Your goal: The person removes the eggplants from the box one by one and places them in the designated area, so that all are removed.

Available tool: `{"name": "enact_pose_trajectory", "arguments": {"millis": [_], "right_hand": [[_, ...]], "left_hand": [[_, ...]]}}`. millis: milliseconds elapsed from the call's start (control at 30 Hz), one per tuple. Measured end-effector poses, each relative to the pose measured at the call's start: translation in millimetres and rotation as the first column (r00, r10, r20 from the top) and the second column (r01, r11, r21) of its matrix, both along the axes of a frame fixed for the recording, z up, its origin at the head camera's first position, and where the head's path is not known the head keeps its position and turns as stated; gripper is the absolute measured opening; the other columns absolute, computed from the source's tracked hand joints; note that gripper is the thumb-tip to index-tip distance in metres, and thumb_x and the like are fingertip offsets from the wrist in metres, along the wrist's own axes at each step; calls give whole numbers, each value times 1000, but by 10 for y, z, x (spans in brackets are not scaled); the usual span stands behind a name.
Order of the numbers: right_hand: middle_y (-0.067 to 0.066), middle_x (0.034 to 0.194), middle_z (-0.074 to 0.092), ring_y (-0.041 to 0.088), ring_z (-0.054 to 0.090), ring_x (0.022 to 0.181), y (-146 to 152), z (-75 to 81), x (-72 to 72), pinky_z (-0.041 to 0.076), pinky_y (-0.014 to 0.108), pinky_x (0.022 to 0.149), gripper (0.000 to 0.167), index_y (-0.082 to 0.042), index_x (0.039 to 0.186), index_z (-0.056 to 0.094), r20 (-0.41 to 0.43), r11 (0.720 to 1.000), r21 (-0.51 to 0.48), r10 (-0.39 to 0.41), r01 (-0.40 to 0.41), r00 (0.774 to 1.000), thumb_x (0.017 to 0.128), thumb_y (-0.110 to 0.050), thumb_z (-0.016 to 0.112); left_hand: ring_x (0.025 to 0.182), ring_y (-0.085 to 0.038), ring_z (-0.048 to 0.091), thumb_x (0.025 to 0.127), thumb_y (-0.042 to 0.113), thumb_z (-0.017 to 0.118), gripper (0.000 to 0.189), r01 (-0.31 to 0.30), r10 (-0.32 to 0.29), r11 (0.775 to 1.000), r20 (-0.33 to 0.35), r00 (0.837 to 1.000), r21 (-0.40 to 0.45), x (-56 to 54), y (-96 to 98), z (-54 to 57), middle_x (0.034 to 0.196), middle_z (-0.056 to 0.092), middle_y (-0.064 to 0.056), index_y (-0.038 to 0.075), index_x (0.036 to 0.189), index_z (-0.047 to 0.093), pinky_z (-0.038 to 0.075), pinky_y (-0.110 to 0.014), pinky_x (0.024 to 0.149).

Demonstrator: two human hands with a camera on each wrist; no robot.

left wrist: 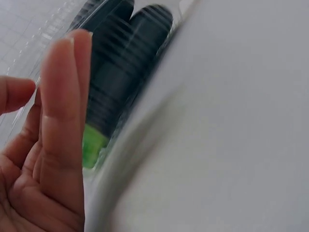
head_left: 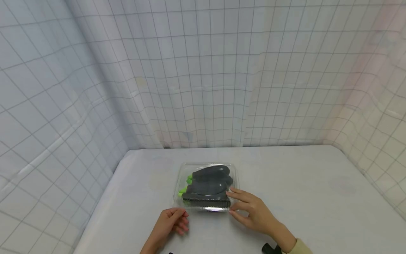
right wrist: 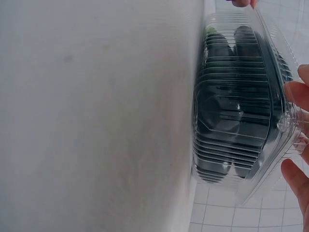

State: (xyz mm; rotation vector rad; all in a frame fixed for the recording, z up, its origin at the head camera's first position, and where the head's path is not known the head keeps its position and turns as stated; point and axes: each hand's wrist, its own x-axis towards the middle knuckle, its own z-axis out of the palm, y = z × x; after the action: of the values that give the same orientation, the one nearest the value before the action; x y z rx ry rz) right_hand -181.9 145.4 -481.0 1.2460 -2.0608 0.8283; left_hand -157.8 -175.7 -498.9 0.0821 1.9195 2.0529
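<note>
The clear plastic box [head_left: 180, 178] lies near the middle of the worktop [head_left: 301, 187], with several dark eggplants [head_left: 207, 188] inside, their green stems [head_left: 182, 192] towards the left. Its ribbed walls look thin and springy, so it should be light itself, slick under the fingertips and liable to dent or crackle if squeezed; the eggplants probably supply most of the weight and could roll inside if it tips. The rim at the near corners seems the best hold, being firmer than the walls. The left hand [head_left: 169, 222] is by the near left corner, thumb close to the index finger, while the right hand [head_left: 252, 211] has bent, spread fingers touching the near right corner; whether either pinches the plastic I cannot tell. The lid covers the eggplants and bars direct reach. A black object [head_left: 269, 249] shows beside the right wrist, near a pale yellow sleeve [head_left: 299, 247], and checked curtains [head_left: 203, 88] bound the far, left and right sides.
</note>
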Motion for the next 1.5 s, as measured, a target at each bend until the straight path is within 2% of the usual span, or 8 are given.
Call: {"name": "enact_pose_trajectory", "arguments": {"millis": [167,300,433,667,1067,1300,1500], "right_hand": [[8,126,59,29,51,121,9,-2,-5,39,33,101,5,-23,83,67,34,1000,-15,10,-9,999,86,-21,71],[8,126,59,29,50,122,10,-13,-5,37,32,102,6,-23,85,68,74,999,-40,31,-28,997,84,-20,73],[8,125,60,29,50,121,16,-14,-8,37,32,103,9,-24,86,69,105,997,-68,49,-42,993,82,-19,76],[8,124,60,29,51,120,24,-21,-13,37,32,103,9,-24,85,70,140,996,-80,60,-49,988,81,-19,76],[7,124,60,27,49,122,57,-17,-10,36,31,103,7,-23,85,71,212,996,-79,57,-41,976,82,-19,75],[9,124,61,29,49,122,62,-21,-19,35,32,103,4,-20,85,73,204,995,-85,77,-61,976,82,-20,76],[10,125,60,30,49,122,55,-15,-27,36,31,103,13,-20,89,72,175,993,-77,101,-88,979,79,-14,78]], "left_hand": [[60,-15,66,96,17,56,34,-66,65,997,19,998,41,25,129,-2,73,66,-6,-17,99,61,54,-26,52],[61,-15,67,94,14,58,33,-143,139,985,49,989,92,63,265,-14,75,67,-7,-16,105,60,55,-27,56],[62,-15,67,95,13,57,32,-179,169,972,76,983,153,83,398,-37,76,68,-7,-16,108,60,56,-27,58],[64,-16,68,95,14,57,32,-172,158,963,82,984,208,98,541,-79,79,68,-8,-14,109,59,56,-28,58],[64,-17,68,95,18,58,34,-146,128,963,93,987,228,98,771,-95,80,69,-11,-13,108,58,56,-27,58],[63,-17,68,95,22,59,39,-110,89,965,100,991,237,100,961,-112,79,69,-11,-16,103,59,56,-28,58],[63,-17,68,94,20,59,35,-50,37,969,56,998,240,122,1119,-117,81,69,-12,-14,103,59,56,-29,59]]}}
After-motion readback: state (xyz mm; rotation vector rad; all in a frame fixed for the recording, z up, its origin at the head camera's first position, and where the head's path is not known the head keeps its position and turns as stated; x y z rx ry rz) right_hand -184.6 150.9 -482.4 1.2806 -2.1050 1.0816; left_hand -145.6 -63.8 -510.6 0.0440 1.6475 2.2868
